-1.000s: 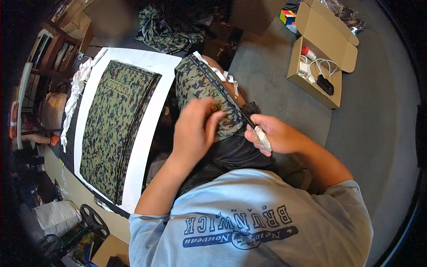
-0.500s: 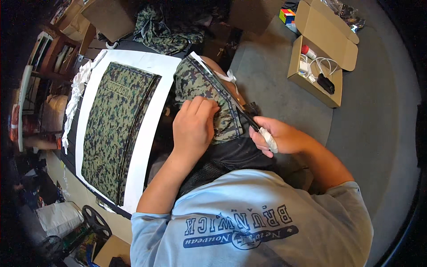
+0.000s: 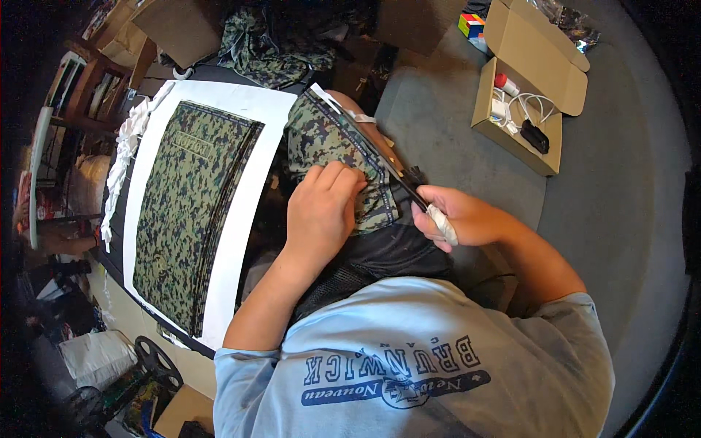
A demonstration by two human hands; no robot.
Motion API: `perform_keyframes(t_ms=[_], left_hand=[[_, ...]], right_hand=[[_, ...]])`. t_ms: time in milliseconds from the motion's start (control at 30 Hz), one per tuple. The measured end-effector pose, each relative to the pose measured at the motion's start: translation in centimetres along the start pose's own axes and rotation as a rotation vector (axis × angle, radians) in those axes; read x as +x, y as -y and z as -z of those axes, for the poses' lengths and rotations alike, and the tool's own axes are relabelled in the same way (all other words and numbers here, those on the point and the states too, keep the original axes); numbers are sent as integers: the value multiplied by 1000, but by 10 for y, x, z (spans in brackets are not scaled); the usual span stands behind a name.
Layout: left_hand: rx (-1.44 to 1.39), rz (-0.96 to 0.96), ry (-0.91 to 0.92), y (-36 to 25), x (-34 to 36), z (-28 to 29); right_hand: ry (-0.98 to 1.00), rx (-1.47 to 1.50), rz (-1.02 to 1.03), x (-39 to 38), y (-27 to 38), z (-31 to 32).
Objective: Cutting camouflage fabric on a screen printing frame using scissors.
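Observation:
On my lap lies a camouflage fabric piece (image 3: 318, 137) with a dark, marked border along its right edge. My left hand (image 3: 323, 208) is closed on it near the middle, thumb and fingertips pinching the cloth. My right hand (image 3: 467, 217) grips long scissors (image 3: 410, 190), with white wrapping (image 3: 442, 224) around the handle. The blades lie along the fabric's border; whether they are parted is hard to see. A thin white strip (image 3: 363, 117) hangs beside that edge. To the left, a stack of camouflage pieces (image 3: 191, 219) rests on a white sheet (image 3: 272, 157).
An open cardboard box (image 3: 529, 157) holding cables and a red-and-white item sits at the upper right, near a colourful cube (image 3: 471, 26). Crumpled camouflage cloth (image 3: 266, 51) lies at the far side. White scraps (image 3: 124, 153) hang along the left edge of the surface.
The scissors and my right hand have shifted slightly up along the fabric edge. The white strip there has changed shape and moved a little left. My left hand has barely moved.

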State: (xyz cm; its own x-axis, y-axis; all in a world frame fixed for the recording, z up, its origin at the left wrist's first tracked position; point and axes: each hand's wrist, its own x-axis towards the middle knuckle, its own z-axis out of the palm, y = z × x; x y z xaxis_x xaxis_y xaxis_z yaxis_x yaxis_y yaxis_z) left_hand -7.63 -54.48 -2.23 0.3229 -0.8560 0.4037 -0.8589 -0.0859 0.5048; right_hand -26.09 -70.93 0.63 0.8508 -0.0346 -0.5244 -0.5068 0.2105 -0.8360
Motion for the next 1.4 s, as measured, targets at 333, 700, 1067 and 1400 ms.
perform_keyframes(t_ms=[333, 700, 1067, 1400], left_hand=[[-2, -33, 40, -1, -3, 0], [-151, 413, -124, 16, 1, 1], [198, 61, -324, 21, 4, -30], [102, -9, -280, 17, 2, -2]], right_hand=[[-22, -51, -47, -5, 8, 0], [-30, -57, -42, 1, -16, 18], [3, 98, 27, -10, -21, 9], [136, 235, -29, -1, -16, 8]])
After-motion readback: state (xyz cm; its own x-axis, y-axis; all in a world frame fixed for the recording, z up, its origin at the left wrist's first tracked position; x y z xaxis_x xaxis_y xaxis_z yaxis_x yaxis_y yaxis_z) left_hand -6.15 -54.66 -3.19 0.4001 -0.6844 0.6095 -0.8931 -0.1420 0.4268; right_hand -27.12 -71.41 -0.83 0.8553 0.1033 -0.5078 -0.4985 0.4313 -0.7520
